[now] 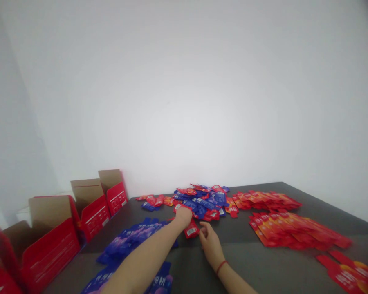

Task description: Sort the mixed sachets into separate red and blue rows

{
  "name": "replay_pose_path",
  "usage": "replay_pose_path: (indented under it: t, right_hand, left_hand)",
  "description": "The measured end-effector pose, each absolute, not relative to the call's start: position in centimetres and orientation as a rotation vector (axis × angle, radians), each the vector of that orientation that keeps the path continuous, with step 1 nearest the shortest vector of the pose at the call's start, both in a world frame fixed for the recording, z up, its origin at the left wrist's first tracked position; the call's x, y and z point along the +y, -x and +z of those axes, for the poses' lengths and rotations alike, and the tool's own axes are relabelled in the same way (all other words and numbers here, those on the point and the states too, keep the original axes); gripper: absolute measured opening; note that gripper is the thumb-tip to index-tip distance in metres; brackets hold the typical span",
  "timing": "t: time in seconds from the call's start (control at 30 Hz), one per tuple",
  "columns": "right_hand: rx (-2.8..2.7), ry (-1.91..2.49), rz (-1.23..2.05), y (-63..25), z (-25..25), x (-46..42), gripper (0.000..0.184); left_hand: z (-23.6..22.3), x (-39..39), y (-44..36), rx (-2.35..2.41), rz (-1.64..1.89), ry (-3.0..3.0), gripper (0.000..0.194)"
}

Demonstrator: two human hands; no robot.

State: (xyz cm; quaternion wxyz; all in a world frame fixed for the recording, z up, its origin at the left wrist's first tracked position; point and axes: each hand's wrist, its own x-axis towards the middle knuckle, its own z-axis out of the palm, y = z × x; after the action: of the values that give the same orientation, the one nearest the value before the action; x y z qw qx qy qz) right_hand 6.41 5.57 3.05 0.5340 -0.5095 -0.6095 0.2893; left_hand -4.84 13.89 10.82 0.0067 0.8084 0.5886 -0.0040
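Note:
My left hand (184,215) reaches to the near edge of a mixed pile of blue and red packets (202,202). Its fingers are curled down on a red packet (178,207), and the fingertips are mostly hidden behind the back of the hand. Just below it lies another red packet (191,230) with a white label on the dark table. Beside that packet, on its right, my right hand (211,244) hovers low with fingers loosely bent and apart, holding nothing I can see. A red band circles the right wrist.
Blue packets (130,241) lie in overlapping rows at the left, partly behind my left forearm. Orange-red packets (294,230) lie fanned in rows at the right. Open red cartons (50,257) line the table's left edge. A white wall (184,102) rises behind the dark table (239,261).

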Motion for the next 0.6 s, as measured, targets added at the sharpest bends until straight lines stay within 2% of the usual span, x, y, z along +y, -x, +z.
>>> replay_pose_path:
  t: [0.23,0.33,0.43,0.53,0.6]
  right_hand:
    - [-1.255,1.138,0.63,-8.0,3.4,6.2,0.052]
    - [-1.321,1.068,0.774,-8.9,4.2,5.7,0.045]
    - [-1.421,1.077,0.897,-9.7,4.8,5.1,0.036]
    - [-1.432,1.097,0.952,-10.7,4.9,4.7,0.036]
    - [-1.425,1.102,1.004,-11.7,4.8,4.2,0.037]
  left_hand:
    - [13.4,10.6,4.7,1.835,0.181,-2.453,0.026]
    - [13.5,8.5,4.3,1.682,0.309,-2.387,0.019]
    - [12.2,6.0,3.8,1.566,0.465,-2.229,0.024]
    - [10.2,3.3,3.6,1.46,0.587,-2.02,0.019]
    - [8.8,1.5,3.6,1.355,0.59,-1.886,0.025]
